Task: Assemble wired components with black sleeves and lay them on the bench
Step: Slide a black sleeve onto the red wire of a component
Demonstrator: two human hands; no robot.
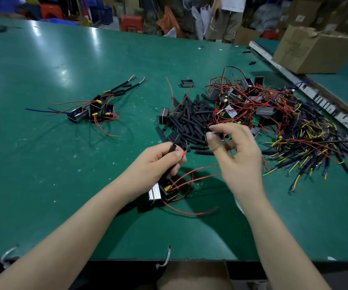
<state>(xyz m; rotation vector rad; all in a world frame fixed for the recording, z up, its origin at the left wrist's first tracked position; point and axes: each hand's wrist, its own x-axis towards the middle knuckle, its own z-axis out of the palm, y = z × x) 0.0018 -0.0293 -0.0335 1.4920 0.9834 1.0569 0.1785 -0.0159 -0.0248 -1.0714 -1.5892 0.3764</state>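
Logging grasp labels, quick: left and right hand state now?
Left hand: closed, gripping a black sleeve with wire.
Right hand: closed, pinching a small dark part; unclear what.

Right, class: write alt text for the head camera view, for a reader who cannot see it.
A person's left hand grips a black sleeve on a red-wired black box, while the right hand pinches another sleeve above a green bench. Loose sleeves and tangled wires lie ahead; finished pieces sit to the left.
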